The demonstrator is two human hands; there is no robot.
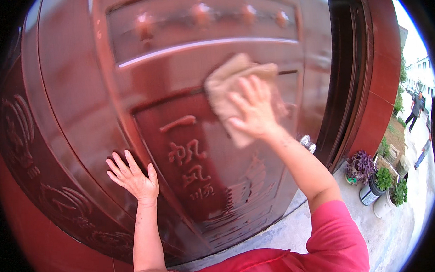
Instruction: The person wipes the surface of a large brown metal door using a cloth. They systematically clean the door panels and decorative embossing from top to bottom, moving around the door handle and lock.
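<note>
A glossy dark red door (158, 84) with carved characters and a raised sailing-ship relief fills most of the view. Fingers spread, my right hand (254, 107) presses a folded beige-pink cloth (223, 89) flat on the upper part of the door panel. Both hand and cloth are blurred. Lower and to the left, my left hand (136, 176) holds nothing; its palm faces the door beside the frame of the carved panel, fingers apart, and it seems to rest on the surface. A round metal doorknob (307, 144) sits just right of my right forearm.
The dark door jamb (346, 77) stands to the right. Beyond it, a purple-leaved plant (361, 166), a dark bucket planter (371, 192) and a white pot (384, 204) stand on the concrete ground (292, 234). Farther off are a walking person (416, 109) and another partly visible person (423, 152).
</note>
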